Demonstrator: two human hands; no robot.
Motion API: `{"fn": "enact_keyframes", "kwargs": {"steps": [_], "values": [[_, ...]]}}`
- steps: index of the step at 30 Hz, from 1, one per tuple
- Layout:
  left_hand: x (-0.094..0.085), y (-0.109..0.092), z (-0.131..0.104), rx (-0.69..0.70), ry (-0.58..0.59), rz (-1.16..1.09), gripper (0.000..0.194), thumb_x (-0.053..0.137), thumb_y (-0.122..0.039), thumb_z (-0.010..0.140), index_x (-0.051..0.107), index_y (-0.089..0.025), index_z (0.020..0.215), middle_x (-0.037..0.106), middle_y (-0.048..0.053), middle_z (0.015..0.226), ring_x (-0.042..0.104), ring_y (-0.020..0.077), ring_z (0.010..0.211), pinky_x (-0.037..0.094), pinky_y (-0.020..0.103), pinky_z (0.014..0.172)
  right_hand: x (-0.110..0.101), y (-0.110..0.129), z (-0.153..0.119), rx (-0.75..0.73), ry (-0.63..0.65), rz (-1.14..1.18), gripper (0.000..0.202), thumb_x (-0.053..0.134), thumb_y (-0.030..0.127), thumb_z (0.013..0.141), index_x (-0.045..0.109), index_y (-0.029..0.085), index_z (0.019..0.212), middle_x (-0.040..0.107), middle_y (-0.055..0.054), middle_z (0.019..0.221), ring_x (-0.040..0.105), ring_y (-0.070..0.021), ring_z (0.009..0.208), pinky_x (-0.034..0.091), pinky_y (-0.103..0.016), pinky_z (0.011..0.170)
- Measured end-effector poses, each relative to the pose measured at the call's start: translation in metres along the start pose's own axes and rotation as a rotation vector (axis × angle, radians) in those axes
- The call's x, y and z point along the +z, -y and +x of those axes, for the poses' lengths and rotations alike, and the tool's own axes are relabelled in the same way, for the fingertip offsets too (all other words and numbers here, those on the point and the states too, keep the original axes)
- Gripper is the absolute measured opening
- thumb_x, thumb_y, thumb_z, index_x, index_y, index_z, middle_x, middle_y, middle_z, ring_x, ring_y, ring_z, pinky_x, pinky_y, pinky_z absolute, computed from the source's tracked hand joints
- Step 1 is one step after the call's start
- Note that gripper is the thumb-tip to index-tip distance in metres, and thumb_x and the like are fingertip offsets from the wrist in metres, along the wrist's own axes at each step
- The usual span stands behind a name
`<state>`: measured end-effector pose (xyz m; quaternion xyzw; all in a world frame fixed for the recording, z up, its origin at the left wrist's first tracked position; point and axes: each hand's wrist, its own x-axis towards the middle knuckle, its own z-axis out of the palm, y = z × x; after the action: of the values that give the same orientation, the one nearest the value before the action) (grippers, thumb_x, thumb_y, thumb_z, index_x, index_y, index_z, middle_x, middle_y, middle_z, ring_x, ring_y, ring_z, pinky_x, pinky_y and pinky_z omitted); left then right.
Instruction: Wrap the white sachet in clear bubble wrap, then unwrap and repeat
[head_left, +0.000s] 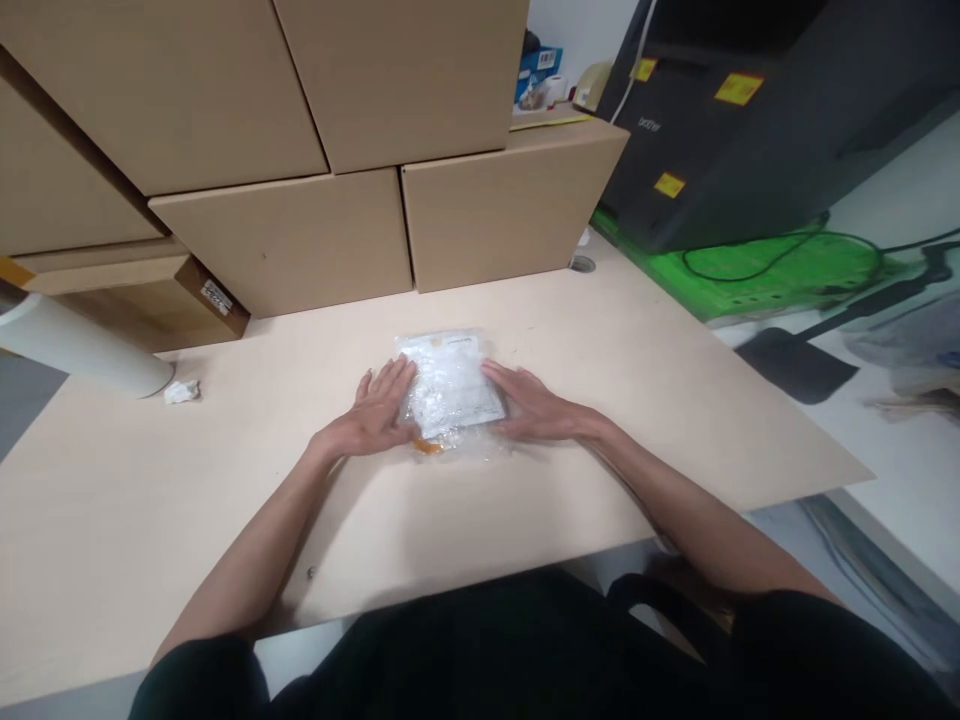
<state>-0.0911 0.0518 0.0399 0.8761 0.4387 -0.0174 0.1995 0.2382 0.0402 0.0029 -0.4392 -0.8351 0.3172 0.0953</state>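
While the packet (454, 385) lies flat on the counter (465, 515) in front of me, I seem to be at the step of settling it and pressing its clear wrap (476, 441). My left hand (373, 412) is open, fingers slightly apart, at its left edge; my right hand (536, 402) is open too, at the right edge, and neither closes round it. As I judge it, the next move calls for light, even pressure from both sides, minding the loose near edge. That's one packet, with one orange patch (429, 447) at its near left. Further out I count one white roll (94, 345), one scrap (182, 392), one low box (150, 310), five plain cartons (285, 250) stacked behind, and one black machine (705, 135) bearing three yellow labels (739, 89).
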Motion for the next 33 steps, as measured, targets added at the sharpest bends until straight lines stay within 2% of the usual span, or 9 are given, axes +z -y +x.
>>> {"fn": "enact_keyframes", "kwargs": {"steps": [6, 11, 15, 18, 21, 24, 27, 30, 33], "values": [[0.021, -0.006, 0.005, -0.019, -0.089, 0.033, 0.107, 0.056, -0.066, 0.086, -0.006, -0.019, 0.160, -0.007, 0.019, 0.167, -0.005, 0.0384, 0.154, 0.001, 0.062, 0.121, 0.016, -0.006, 0.008, -0.030, -0.136, -0.009, 0.109, 0.060, 0.075, 0.079, 0.009, 0.026, 0.162, 0.009, -0.012, 0.169, 0.012, -0.0355, 0.154, 0.003, -0.061, 0.122], [0.029, -0.019, 0.006, -0.078, -0.214, 0.095, 0.106, 0.061, -0.058, 0.085, 0.000, -0.015, 0.161, 0.000, 0.023, 0.167, -0.001, 0.0433, 0.153, 0.003, 0.066, 0.119, 0.018, 0.001, 0.007, -0.016, -0.290, 0.112, 0.112, 0.072, 0.072, 0.071, 0.022, 0.024, 0.159, 0.017, -0.015, 0.167, 0.016, -0.0389, 0.152, 0.013, -0.062, 0.121], [0.021, -0.043, 0.000, 0.028, -0.328, 0.108, 0.092, 0.055, -0.058, 0.092, 0.008, -0.021, 0.161, 0.002, 0.020, 0.168, -0.005, 0.0407, 0.154, 0.002, 0.067, 0.118, 0.009, 0.012, -0.002, -0.024, -0.303, 0.547, 0.100, 0.073, 0.060, 0.079, 0.022, 0.027, 0.158, 0.042, -0.016, 0.156, 0.040, -0.0357, 0.143, 0.032, -0.060, 0.115], [0.025, -0.060, 0.003, 0.096, -0.338, 0.112, 0.084, 0.057, -0.056, 0.092, 0.018, -0.025, 0.160, 0.008, 0.018, 0.168, -0.003, 0.0401, 0.154, 0.003, 0.067, 0.118, 0.004, 0.018, -0.007, 0.008, -0.283, 0.911, 0.086, 0.071, 0.049, 0.085, 0.026, 0.028, 0.155, 0.061, -0.013, 0.137, 0.059, -0.0295, 0.125, 0.045, -0.053, 0.106], [0.038, -0.065, 0.011, 0.103, -0.350, 0.112, 0.079, 0.062, -0.046, 0.092, 0.025, -0.025, 0.158, 0.010, 0.018, 0.168, 0.001, 0.0415, 0.154, 0.009, 0.068, 0.117, 0.001, 0.021, -0.007, 0.026, -0.290, 1.153, 0.079, 0.079, 0.038, 0.078, 0.041, 0.027, 0.146, 0.069, -0.010, 0.125, 0.067, -0.0252, 0.110, 0.049, -0.048, 0.101], [0.049, -0.063, 0.017, 0.080, -0.456, 0.071, 0.069, 0.059, -0.040, 0.095, 0.031, -0.025, 0.156, 0.016, 0.016, 0.167, 0.008, 0.0400, 0.154, 0.016, 0.065, 0.118, -0.001, 0.024, -0.005, 0.034, -0.300, 1.355, 0.062, 0.079, 0.032, 0.078, 0.054, 0.026, 0.135, 0.070, -0.008, 0.123, 0.068, -0.0223, 0.105, 0.052, -0.041, 0.096], [0.046, -0.060, 0.018, 0.101, -0.579, -0.073, 0.052, 0.049, -0.038, 0.100, 0.042, -0.027, 0.151, 0.032, 0.013, 0.162, 0.021, 0.0338, 0.153, 0.022, 0.058, 0.120, -0.003, 0.025, -0.004, -0.004, -0.317, 1.470, 0.050, 0.075, 0.032, 0.081, 0.060, 0.027, 0.128, 0.071, -0.006, 0.122, 0.068, -0.0200, 0.100, 0.052, -0.036, 0.089], [0.032, -0.061, 0.014, 0.113, -0.689, -0.378, 0.047, 0.043, -0.042, 0.102, 0.051, -0.027, 0.145, 0.048, 0.010, 0.153, 0.038, 0.0288, 0.146, 0.028, 0.053, 0.120, -0.005, 0.025, -0.005, -0.025, -0.333, 1.476, 0.045, 0.074, 0.033, 0.081, 0.064, 0.027, 0.125, 0.071, -0.006, 0.121, 0.067, -0.0183, 0.094, 0.052, -0.034, 0.084], [0.016, -0.064, 0.008, -0.024, -0.843, -0.775, 0.048, 0.047, -0.050, 0.099, 0.059, -0.024, 0.137, 0.062, 0.009, 0.140, 0.054, 0.0278, 0.134, 0.039, 0.047, 0.115, -0.005, 0.023, -0.006, 0.002, -0.396, 1.402, 0.044, 0.076, 0.036, 0.079, 0.067, 0.028, 0.122, 0.070, -0.006, 0.122, 0.066, -0.0195, 0.099, 0.050, -0.035, 0.088]]}}
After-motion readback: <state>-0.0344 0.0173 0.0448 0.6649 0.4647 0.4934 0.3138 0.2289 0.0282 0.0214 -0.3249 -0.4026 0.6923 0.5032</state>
